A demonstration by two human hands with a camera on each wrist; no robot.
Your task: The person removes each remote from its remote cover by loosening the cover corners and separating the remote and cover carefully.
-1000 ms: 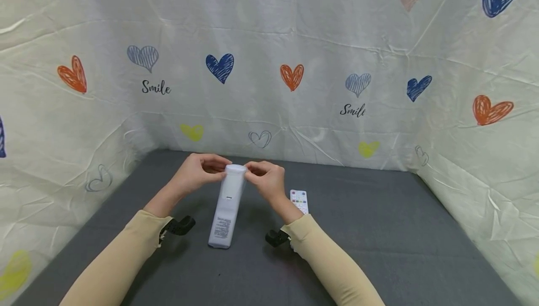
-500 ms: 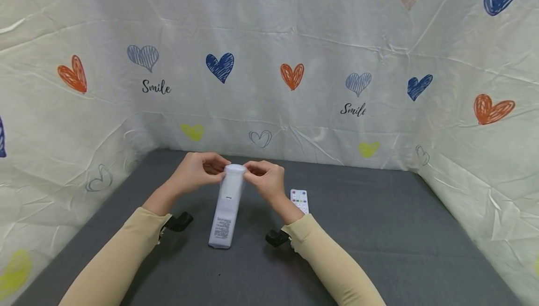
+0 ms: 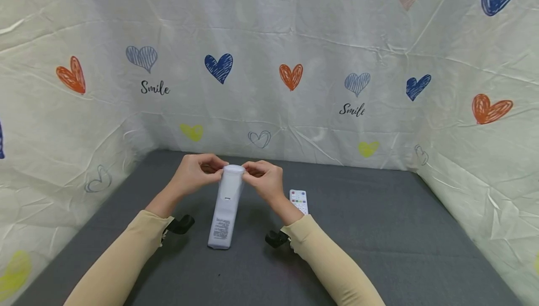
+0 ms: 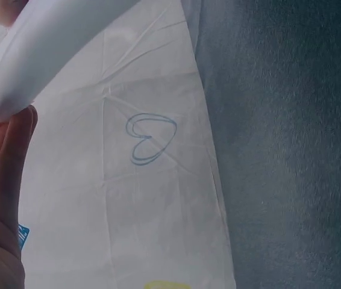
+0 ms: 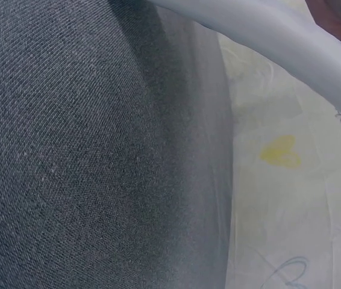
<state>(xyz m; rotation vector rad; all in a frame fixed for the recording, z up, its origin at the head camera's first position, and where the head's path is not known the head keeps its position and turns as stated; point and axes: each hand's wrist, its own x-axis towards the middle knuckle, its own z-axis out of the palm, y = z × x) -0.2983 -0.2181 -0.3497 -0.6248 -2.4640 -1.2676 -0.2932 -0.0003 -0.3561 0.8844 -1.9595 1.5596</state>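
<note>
Your left hand [image 3: 194,174] and right hand [image 3: 264,180] pinch the top end of the long white remote [image 3: 226,207], its foot resting on the grey table [image 3: 379,231]. Its back label is too small to read. A small remote [image 3: 299,200] lies at your right hand's three o'clock. The backdrop [image 3: 269,62] reads "Smile".

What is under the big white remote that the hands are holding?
The big white remote rests its near end on the grey mat. Both hands lift its far end; only mat shows beneath it.
</note>
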